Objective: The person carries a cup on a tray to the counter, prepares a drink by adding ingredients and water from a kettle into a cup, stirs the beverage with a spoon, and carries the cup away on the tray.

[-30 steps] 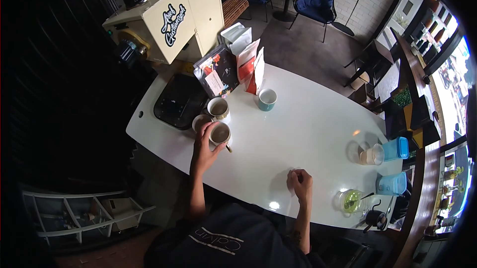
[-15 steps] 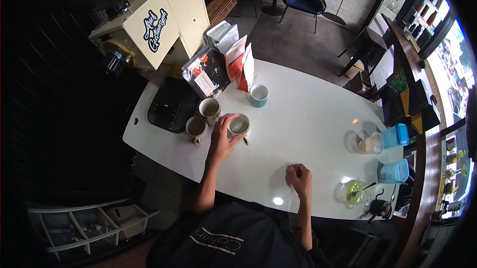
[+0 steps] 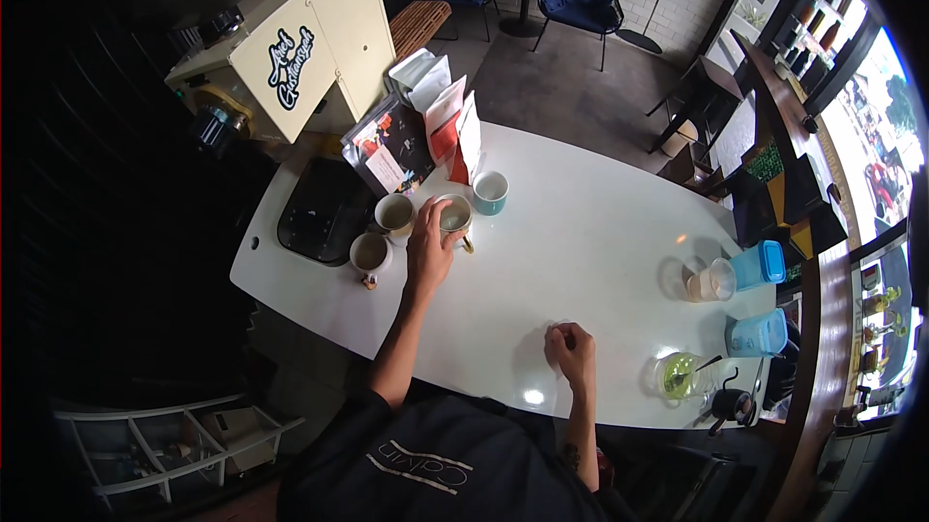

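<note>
My left hand (image 3: 431, 245) is wrapped around the rim and side of a pale cup (image 3: 455, 215) with a gold-coloured handle, which stands on or just above the white table. Right behind it, to the right, is a teal cup (image 3: 491, 195) with a white inside. To the left of my hand are two more cups, a pale mug (image 3: 394, 218) and a whitish mug (image 3: 371, 255) with a figured handle. Curled closed over the table's near side is my right hand (image 3: 573, 348); its fingers hide whatever may be in them.
A cream machine (image 3: 319, 48) rises at the back left beside a black tray (image 3: 324, 212). Coffee bags (image 3: 445, 125) and a dark printed box (image 3: 392, 149) stand near it. At the right are blue-lidded containers (image 3: 760, 266), a clear cup (image 3: 714, 282), a green-filled glass vessel (image 3: 680, 377) and a kettle (image 3: 733, 406).
My left hand has slid the gold-handled cup away from me, closer to the teal cup. My right hand stays in about the same place. The whole view has shifted slightly.
</note>
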A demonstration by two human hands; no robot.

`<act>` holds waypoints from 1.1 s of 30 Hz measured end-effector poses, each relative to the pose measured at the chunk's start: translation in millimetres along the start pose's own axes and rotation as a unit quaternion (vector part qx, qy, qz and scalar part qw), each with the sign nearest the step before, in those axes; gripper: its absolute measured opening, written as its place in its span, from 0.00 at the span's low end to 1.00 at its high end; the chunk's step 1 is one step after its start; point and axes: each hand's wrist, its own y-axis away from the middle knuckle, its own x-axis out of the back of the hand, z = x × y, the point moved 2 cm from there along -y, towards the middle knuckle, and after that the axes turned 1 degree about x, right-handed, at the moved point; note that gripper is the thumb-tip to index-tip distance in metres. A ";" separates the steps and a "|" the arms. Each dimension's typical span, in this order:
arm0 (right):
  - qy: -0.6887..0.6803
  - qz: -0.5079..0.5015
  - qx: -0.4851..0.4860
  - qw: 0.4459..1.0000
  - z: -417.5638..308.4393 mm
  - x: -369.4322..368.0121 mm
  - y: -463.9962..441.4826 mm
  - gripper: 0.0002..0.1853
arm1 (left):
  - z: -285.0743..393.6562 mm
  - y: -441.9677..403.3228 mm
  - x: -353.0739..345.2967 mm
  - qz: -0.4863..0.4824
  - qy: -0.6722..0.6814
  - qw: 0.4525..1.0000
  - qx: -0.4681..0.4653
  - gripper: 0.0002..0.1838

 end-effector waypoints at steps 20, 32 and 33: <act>0.052 -0.044 -0.027 0.997 -13.2 -11.4 -9.8 0.09 | -44.3 48.5 97.6 0.167 0.171 0.969 0.066 0.23; 0.063 -0.170 0.212 0.960 -66.1 -150.8 -109.8 0.22 | -76.3 23.1 88.1 0.011 0.086 0.991 0.099 0.44; 0.064 -0.165 0.222 0.959 -60.5 -163.6 -119.8 0.20 | -80.9 20.3 82.6 0.017 0.087 0.991 0.099 0.44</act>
